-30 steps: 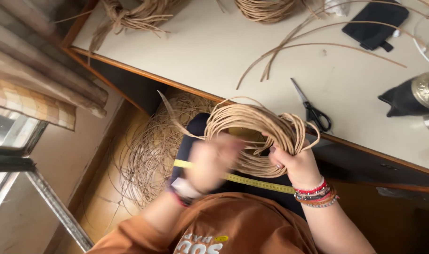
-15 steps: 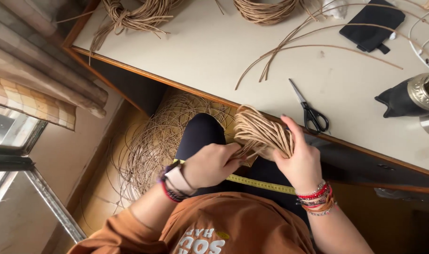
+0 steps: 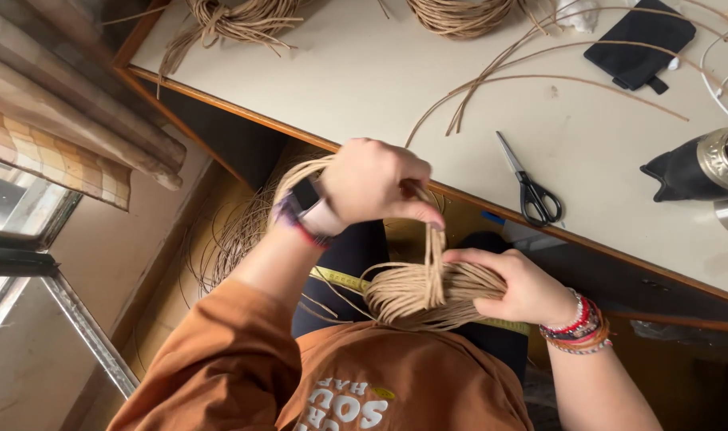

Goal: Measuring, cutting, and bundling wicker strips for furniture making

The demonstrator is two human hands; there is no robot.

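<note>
The bench carries scissors near its front edge. Below that edge, over your lap, your right hand clamps its fingers around the cane coil. Your left hand pinches one strand rising from the coil.

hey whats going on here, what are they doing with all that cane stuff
A person seated at a table holds a flattened coil of tan cane over their lap. The right hand grips the bundle from the side, while the left hand pulls a few strands up around its middle. Scissors lie on the table, with more cane coils and loose strands farther back. A yellow tape measure crosses the lap.
</note>
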